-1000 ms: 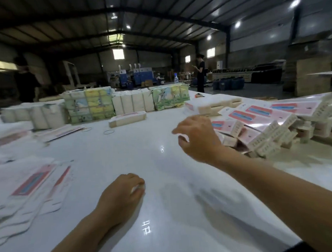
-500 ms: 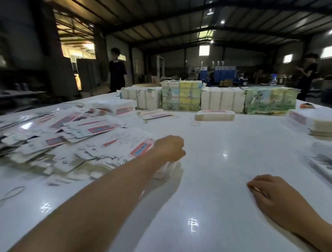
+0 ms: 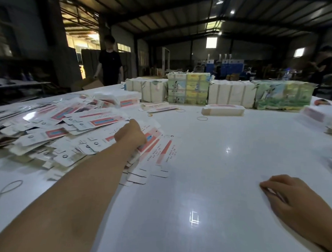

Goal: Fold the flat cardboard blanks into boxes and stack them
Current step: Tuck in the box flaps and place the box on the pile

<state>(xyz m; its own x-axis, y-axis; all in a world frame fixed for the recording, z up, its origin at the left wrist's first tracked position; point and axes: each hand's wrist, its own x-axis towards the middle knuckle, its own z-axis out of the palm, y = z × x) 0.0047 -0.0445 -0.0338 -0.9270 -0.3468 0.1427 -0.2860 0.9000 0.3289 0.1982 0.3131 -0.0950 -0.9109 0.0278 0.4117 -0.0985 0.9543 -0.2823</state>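
Head view: left hand (image 3: 130,135) grips flat cardboard blanks (image 3: 152,143).

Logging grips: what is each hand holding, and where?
Left hand grips a flat blank at its far end on the pile. Right hand rests on the table, holding nothing.

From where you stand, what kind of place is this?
Most likely a packaging workshop in a warehouse-like hall: a heap of flat cardboard blanks covers the big white table, banded bundles line its far edge, and machinery stands behind.
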